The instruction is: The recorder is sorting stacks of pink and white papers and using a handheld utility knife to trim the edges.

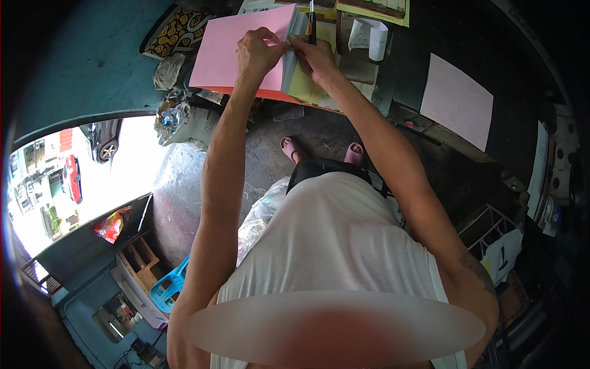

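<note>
From here, taking the pink-topped paper stack [243,49] as reference: large pale capitals on the dark smiley-print pouch [175,34], just left of it, cut off partway. Small dark marks, apparently handwriting, on the curled white paper slip [367,38] to its right. Red packet [112,225], well below-left: markings too blurred.

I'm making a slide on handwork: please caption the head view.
Left hand and right hand close together at the edge of a pink-topped paper stack, a slim black tool in the right.
</note>
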Action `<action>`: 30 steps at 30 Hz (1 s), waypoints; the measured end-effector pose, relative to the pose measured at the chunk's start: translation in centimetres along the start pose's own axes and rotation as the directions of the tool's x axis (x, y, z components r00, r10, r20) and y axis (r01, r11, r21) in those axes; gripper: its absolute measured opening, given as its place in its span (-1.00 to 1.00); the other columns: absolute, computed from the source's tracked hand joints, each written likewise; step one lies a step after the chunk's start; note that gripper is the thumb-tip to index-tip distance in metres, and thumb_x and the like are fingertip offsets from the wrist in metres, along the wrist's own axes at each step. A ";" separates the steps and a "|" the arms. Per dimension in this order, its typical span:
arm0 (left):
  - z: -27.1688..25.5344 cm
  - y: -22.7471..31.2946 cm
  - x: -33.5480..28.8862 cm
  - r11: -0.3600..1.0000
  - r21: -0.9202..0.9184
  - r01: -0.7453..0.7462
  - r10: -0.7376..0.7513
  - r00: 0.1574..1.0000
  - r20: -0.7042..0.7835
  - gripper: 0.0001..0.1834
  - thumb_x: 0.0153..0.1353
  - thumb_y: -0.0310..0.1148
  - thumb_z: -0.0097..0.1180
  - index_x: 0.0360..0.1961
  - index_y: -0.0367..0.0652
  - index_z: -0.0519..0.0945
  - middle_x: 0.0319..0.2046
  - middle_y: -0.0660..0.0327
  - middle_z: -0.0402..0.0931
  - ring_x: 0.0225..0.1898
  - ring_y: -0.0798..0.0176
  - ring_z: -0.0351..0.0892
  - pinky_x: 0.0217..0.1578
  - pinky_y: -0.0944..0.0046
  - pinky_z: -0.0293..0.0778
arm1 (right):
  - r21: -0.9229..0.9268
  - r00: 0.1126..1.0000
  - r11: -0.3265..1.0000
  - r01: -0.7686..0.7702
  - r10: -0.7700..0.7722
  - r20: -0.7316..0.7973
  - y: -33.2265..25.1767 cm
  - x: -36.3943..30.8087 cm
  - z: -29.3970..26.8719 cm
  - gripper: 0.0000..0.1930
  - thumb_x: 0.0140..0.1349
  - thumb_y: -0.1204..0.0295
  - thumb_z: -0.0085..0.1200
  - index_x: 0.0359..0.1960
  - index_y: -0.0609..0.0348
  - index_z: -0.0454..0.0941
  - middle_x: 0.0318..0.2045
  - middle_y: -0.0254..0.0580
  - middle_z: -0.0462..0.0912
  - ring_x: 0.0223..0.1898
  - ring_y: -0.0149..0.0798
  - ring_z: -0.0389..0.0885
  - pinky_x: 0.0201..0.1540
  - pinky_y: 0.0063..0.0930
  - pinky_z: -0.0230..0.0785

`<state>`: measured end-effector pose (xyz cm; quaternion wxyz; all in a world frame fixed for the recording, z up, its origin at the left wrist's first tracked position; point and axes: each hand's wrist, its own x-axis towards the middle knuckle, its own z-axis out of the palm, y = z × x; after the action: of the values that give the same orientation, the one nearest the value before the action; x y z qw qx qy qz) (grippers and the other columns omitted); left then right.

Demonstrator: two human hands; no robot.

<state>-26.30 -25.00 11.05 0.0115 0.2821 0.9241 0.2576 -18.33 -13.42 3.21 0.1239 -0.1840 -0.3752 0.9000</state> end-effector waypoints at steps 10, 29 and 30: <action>0.2 0.0 0.1 0.999 -0.032 -0.029 0.028 0.999 -0.032 -0.65 -0.15 -0.08 0.42 -0.44 -0.12 0.72 -0.35 -0.05 0.69 -0.24 -0.10 0.71 -0.16 0.00 0.59 | -0.062 0.998 0.998 -0.018 0.014 -0.060 0.5 0.2 -0.3 -0.85 0.24 0.39 0.25 -0.27 0.21 0.65 -0.42 -0.36 0.64 -0.46 -0.51 0.56 -0.39 -0.58 0.43; 0.1 0.2 0.1 0.999 -0.004 -0.032 0.032 0.998 -0.048 -0.67 -0.17 -0.11 0.37 -0.44 -0.12 0.70 -0.33 -0.02 0.71 -0.21 -0.09 0.71 -0.12 0.02 0.59 | 0.009 0.996 0.998 0.062 -0.062 0.057 0.8 0.3 -0.7 -0.76 0.21 0.37 0.29 -0.16 0.25 0.67 -0.38 -0.37 0.65 -0.38 -0.53 0.55 -0.30 -0.58 0.44; 0.0 0.2 0.1 0.999 -0.014 -0.037 0.036 0.999 -0.033 -0.66 -0.18 -0.11 0.37 -0.43 -0.13 0.70 -0.32 -0.02 0.71 -0.21 -0.09 0.71 -0.11 0.02 0.59 | -0.016 0.996 0.999 0.052 -0.051 0.068 0.7 0.3 -0.8 -0.74 0.22 0.37 0.29 -0.14 0.27 0.67 -0.36 -0.36 0.66 -0.35 -0.52 0.57 -0.24 -0.59 0.46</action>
<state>-26.29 -24.77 11.14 -0.0063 0.2945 0.9170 0.2690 -18.29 -13.29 2.17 0.1327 -0.1446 -0.3917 0.8989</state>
